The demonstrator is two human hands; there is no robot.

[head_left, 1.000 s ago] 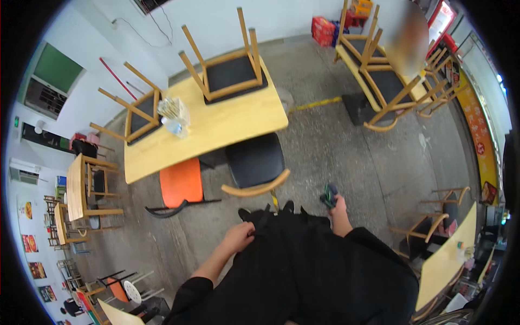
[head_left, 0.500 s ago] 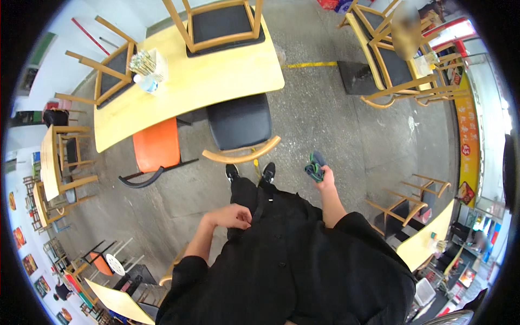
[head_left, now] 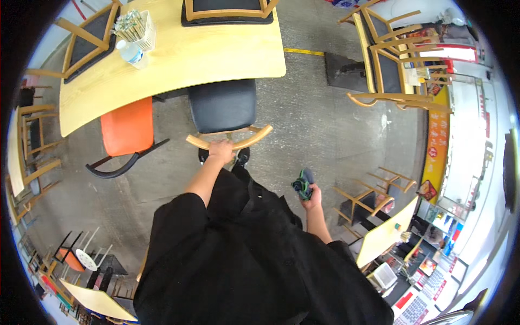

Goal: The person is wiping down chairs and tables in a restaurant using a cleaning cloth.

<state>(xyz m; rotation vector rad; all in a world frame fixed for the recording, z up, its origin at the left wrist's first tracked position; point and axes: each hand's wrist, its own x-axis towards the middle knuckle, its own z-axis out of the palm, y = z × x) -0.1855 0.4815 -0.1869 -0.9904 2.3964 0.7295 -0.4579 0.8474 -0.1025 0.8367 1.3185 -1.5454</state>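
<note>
On the wooden backrest point(head_left: 253, 138) of a black chair point(head_left: 223, 105), left grip point(head_left: 221, 150).

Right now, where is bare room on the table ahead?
The tabletop is bare between the bottle and right edge, nearer than the right upturned chair. Its far left is crowded: white basket, bottle, left upturned chair. The orange chair and black chair line the front edge.
</note>
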